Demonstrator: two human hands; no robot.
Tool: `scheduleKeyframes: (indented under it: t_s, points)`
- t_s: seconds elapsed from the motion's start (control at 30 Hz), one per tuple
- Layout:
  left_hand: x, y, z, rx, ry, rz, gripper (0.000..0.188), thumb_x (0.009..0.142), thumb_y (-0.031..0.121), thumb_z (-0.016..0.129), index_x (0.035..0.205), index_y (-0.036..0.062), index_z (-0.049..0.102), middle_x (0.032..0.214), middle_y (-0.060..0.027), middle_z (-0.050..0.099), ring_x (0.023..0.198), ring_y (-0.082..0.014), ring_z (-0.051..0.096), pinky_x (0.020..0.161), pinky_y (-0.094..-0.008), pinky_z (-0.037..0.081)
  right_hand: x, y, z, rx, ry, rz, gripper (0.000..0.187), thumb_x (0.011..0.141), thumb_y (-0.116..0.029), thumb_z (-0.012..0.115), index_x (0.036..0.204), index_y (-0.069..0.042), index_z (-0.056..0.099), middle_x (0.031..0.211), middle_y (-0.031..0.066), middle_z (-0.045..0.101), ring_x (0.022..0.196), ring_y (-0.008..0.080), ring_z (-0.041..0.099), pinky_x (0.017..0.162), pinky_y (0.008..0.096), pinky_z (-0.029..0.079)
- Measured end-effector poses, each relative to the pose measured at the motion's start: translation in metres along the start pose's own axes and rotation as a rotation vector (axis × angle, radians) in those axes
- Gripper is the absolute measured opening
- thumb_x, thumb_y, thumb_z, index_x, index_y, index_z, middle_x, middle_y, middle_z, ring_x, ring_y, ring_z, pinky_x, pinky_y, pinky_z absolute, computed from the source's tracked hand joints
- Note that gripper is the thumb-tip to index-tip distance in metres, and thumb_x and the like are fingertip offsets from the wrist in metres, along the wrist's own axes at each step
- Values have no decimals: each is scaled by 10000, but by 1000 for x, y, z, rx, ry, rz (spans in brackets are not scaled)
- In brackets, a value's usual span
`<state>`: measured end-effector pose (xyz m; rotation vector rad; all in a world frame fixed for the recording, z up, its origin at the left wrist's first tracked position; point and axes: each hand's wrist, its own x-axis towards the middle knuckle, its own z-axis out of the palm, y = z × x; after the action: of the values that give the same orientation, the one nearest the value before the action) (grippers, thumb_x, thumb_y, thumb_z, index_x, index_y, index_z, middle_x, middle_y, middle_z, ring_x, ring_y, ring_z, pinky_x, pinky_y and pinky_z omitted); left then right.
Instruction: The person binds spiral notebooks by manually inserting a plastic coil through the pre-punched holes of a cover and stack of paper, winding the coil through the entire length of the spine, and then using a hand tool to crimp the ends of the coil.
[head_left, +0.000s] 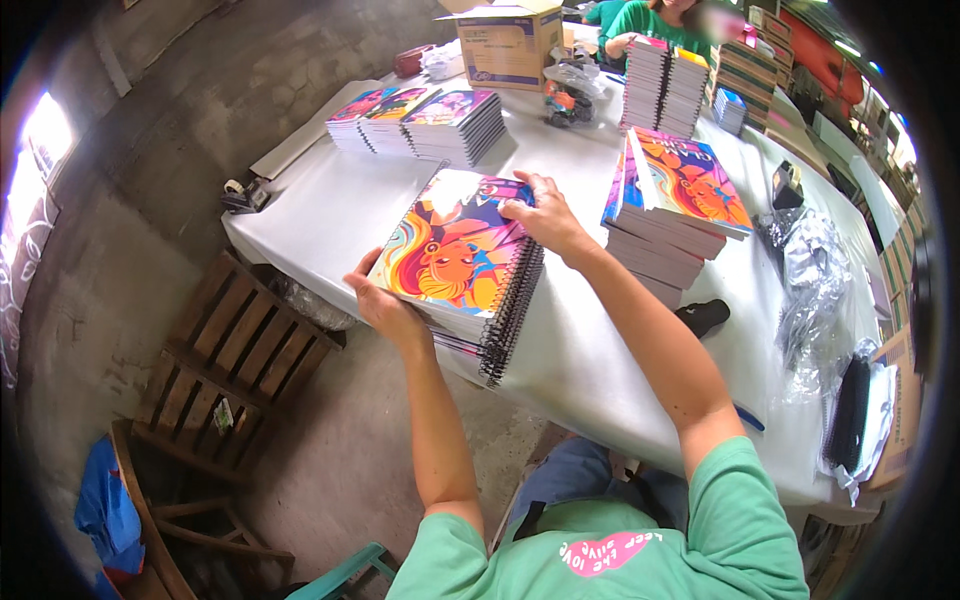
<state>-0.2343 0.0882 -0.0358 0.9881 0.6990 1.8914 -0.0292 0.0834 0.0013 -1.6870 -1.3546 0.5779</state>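
Note:
A stack of spiral notebooks (445, 245) sits at the table's near left edge, its top cover a bright picture of a figure with orange and yellow hair. Black coils run down its right side, and more coils show at its left. My left hand (388, 312) holds the stack by its near left side, the fingers partly hidden beneath. Across the far right corner my right hand (543, 212) grips it, thumb on the cover and fingers bent at the edge. To the right stands a tall pile of unbound colorful booklets (690, 190), its layers unevenly stacked.
Farther back are more notebook stacks (440, 125), a cardboard box (508, 50) and a tall coil-bound pile (662, 90), with a person in green (640, 22) behind. Tape dispensers (243, 197), crumpled clear plastic (812, 270) and a black object (703, 317) lie on the white-covered table (570, 340). A wooden chair (225, 370) stands left.

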Motion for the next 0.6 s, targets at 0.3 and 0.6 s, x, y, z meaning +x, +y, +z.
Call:
scheduleKeyframes:
  t_s: [0.3, 0.6]
  points:
    - [-39, 72, 3, 409, 306, 686, 514, 998, 390, 303, 1225, -48, 445, 1225, -194, 495, 1171, -277, 449, 1005, -406, 347, -57, -14, -120, -372, 587, -563, 617, 829, -319, 635, 1362, -116, 401, 1231, 183, 513, 1140, 341, 494, 961, 386, 406]
    - [-125, -15, 176, 729, -744, 531, 623, 851, 406, 598, 1257, -54, 487, 1286, -226, 491, 1305, -417, 319, 1060, -485, 257, -85, 95, -255, 56, 213, 479, 663, 743, -638, 634, 1148, -116, 580, 1076, 63, 590, 966, 215, 534, 827, 453, 445]
